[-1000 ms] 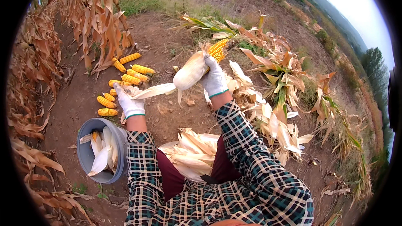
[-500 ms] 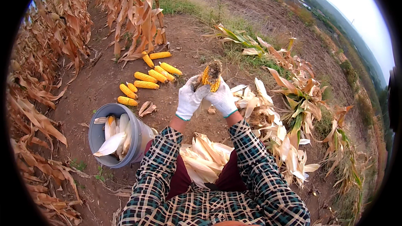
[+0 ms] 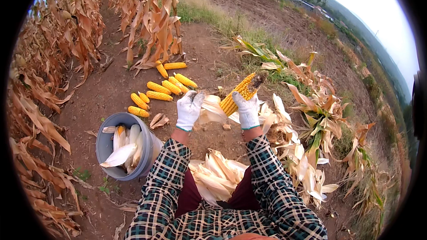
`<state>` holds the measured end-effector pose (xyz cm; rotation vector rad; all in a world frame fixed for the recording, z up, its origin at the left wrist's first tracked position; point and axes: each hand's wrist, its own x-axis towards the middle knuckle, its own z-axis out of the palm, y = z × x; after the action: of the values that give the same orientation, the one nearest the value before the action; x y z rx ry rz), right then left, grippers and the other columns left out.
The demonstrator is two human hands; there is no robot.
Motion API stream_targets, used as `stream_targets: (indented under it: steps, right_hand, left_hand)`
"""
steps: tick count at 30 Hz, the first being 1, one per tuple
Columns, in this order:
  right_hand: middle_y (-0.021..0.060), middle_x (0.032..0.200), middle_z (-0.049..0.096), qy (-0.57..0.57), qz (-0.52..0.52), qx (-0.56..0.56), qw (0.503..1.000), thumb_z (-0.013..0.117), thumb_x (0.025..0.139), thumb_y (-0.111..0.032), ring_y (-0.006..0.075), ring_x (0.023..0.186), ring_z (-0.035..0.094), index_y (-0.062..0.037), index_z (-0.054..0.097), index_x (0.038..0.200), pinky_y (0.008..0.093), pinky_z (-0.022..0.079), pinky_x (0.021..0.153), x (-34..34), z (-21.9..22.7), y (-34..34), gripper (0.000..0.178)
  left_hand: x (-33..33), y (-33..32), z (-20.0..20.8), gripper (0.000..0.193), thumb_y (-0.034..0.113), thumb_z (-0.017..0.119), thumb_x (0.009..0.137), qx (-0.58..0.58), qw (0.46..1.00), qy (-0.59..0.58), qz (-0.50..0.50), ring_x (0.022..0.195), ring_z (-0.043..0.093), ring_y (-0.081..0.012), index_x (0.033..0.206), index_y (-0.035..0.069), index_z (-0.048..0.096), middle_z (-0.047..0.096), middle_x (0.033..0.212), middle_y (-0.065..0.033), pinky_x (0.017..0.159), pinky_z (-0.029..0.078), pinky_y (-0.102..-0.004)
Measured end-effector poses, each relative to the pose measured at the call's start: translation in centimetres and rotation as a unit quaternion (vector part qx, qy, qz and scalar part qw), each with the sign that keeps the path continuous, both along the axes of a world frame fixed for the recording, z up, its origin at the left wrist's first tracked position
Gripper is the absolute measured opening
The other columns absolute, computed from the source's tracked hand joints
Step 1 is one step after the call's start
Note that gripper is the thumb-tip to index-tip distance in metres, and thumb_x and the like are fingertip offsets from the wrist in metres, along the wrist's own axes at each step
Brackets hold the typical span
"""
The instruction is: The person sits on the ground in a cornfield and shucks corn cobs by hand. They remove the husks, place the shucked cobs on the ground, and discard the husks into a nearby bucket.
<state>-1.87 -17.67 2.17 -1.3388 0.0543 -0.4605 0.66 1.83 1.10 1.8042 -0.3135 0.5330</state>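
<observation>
My right hand (image 3: 247, 111), in a white glove with a green cuff, is closed round a yellow corn ear (image 3: 232, 100). The ear tilts up to the right, and its upper end is dark and ragged, with kernels gone. A pale corn husk (image 3: 211, 110) spreads from the lower end of the ear towards my left hand (image 3: 189, 110). My gloved left hand is closed at the husk's edge, thumb and fingers together. Whether the husk is still joined to the ear I cannot tell. Between my knees lies a heap of dry husks (image 3: 215, 173).
A grey bucket (image 3: 103, 151) with ears partly in husk stands at left. Several bare corn ears (image 3: 159, 95) lie on the soil beyond it. Husks (image 3: 302, 155) and cut stalks (image 3: 318, 111) litter the right. Dry standing corn (image 3: 40, 75) lines the left.
My hands have moved apart, the right one taking the ear rightward, the left one going left with the husk. The ear has turned from end-on to lengthwise in view.
</observation>
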Motion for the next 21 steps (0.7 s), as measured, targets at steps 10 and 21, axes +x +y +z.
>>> stream_targets:
  steps: [10,21]
  right_hand:
    - [0.0081,0.097,0.06,-0.119,-0.144,0.111,0.976,0.073,0.074,-0.014,0.0157,0.084,0.06,0.001,0.045,0.115,0.03,0.051,0.076,0.7,2.3,-4.8,0.052]
    - [0.0108,0.109,0.058,-0.252,-0.074,-0.516,0.815,0.076,0.054,-0.013,0.0291,0.106,0.054,-0.008,0.054,0.107,0.0436,0.039,0.096,-0.9,2.4,-1.0,0.057]
  left_hand:
    - [4.6,1.5,-4.0,0.053,0.038,0.062,0.081,0.268,0.924,0.267,0.062,0.105,0.058,-0.0312,0.118,0.002,0.054,0.06,0.112,-0.021,0.089,0.044,-0.0376]
    - [0.1,-3.2,-5.0,0.06,0.048,0.052,0.087,-0.219,0.76,0.452,-0.412,0.101,0.057,-0.0275,0.132,0.011,0.041,0.055,0.121,-0.0127,0.088,0.045,-0.0444]
